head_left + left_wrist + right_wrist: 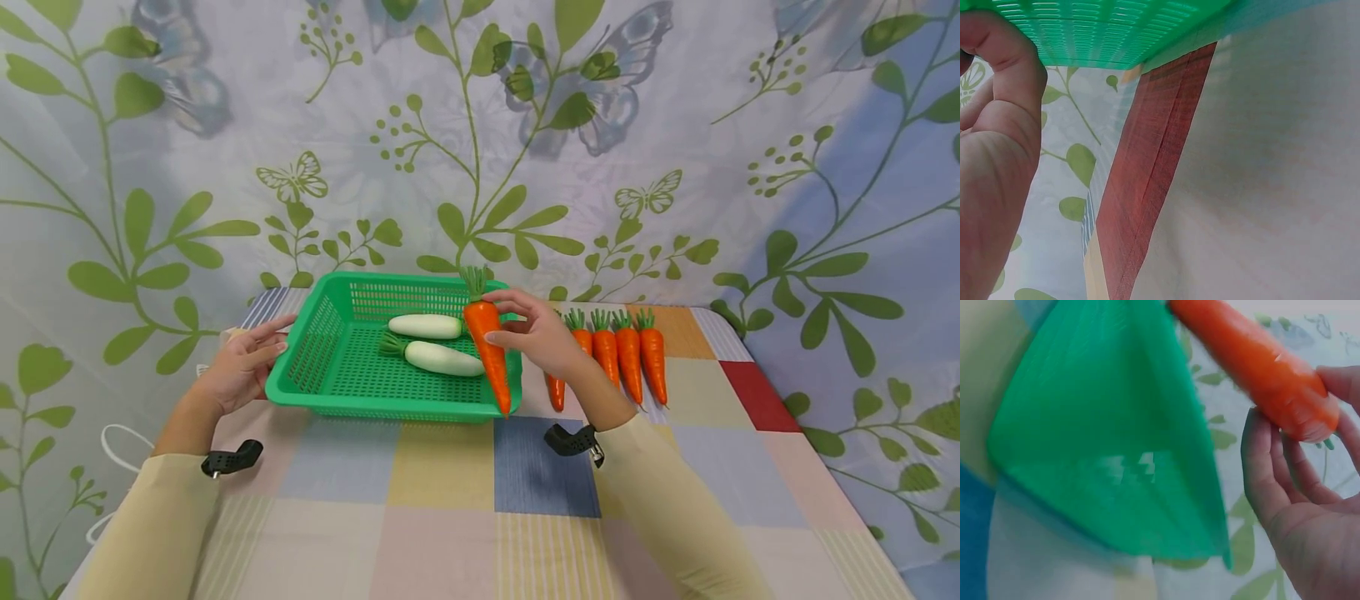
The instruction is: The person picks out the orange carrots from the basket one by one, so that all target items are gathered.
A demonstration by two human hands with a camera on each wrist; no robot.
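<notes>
In the head view my right hand [536,329] pinches an orange carrot [489,354] near its green top, tip pointing down, over the right end of a green plastic basket [390,408]. The right wrist view shows the carrot [1266,369] between the thumb and fingers, beside the basket wall [1104,500]. Inside the basket lie two white radishes [442,358], one behind the other. At the basket's left end my left hand [243,367] rests with loosely extended fingers against the rim; the left wrist view shows only part of that hand [1004,125] beside the basket [1104,31].
Several more carrots [630,358] lie side by side on the table right of the basket, partly behind my right forearm. A patchwork cloth [442,475] covers the table. A leaf-patterned curtain [450,125] hangs behind it. A white cable [123,433] shows at the left edge.
</notes>
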